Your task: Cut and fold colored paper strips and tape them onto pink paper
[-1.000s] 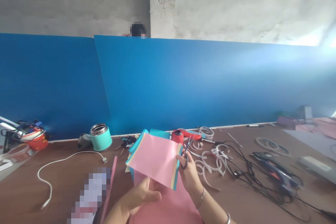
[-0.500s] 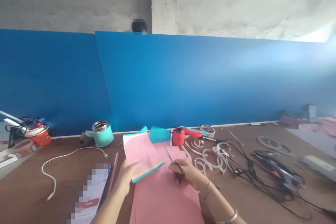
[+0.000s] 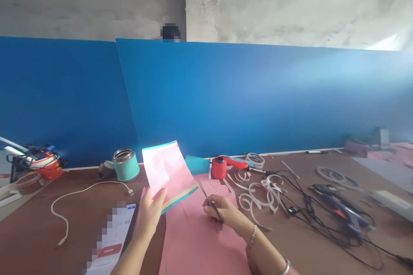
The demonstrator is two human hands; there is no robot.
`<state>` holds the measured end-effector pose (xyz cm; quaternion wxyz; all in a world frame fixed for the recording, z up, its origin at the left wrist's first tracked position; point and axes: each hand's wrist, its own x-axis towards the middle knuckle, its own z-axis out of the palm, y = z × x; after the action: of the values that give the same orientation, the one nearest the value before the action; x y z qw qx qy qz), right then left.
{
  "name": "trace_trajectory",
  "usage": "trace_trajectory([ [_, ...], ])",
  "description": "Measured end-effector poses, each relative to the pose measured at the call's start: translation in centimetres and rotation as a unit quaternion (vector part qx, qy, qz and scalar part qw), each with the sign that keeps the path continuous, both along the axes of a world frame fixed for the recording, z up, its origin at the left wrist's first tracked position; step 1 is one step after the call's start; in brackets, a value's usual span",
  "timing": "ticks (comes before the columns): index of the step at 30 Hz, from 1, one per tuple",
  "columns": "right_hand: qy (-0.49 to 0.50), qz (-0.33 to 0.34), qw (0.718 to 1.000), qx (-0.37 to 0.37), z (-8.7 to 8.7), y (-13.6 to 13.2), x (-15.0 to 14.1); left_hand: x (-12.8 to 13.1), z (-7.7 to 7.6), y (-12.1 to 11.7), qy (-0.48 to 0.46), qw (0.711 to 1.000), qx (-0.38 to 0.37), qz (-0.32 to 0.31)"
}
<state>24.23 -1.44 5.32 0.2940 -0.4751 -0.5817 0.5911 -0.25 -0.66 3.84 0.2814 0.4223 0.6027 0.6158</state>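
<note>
In my left hand (image 3: 151, 212) is a pink sheet of paper (image 3: 169, 169) with blue and cream strips along two opposite edges; the thumb lies on its near left side. My right hand (image 3: 222, 215) grips a pair of scissors (image 3: 210, 202), its blades pointing up and left beside the sheet's right corner. Below both hands a larger pink sheet (image 3: 203, 245) lies on the brown table. Behind it is a piece of teal paper (image 3: 196, 165).
A red tape-like tool (image 3: 220, 168), curled white strips (image 3: 261, 193), black cables (image 3: 306, 210) and a dark glue-gun-shaped tool (image 3: 345, 210) lie to the right. Leftward are a phone (image 3: 112, 240), a white cable (image 3: 80, 190) and a teal cup (image 3: 126, 167). A blue partition (image 3: 226, 103) stands behind.
My left hand has lifted and tilted the strip-edged paper up and left, so its far edge now stands higher. The scissors have shifted slightly left in my right hand.
</note>
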Motion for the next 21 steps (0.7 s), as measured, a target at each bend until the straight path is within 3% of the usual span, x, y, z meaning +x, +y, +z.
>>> trace_trajectory([
  [11,0.002,-0.001,1.000,0.012,-0.3,-0.1,-0.4,1.3,2.3,-1.4,0.073,0.997,-0.016,-0.034],
  [21,-0.007,-0.009,1.000,0.008,-0.1,-0.2,-0.5,1.4,2.5,-1.5,0.054,0.998,-0.014,-0.039],
])
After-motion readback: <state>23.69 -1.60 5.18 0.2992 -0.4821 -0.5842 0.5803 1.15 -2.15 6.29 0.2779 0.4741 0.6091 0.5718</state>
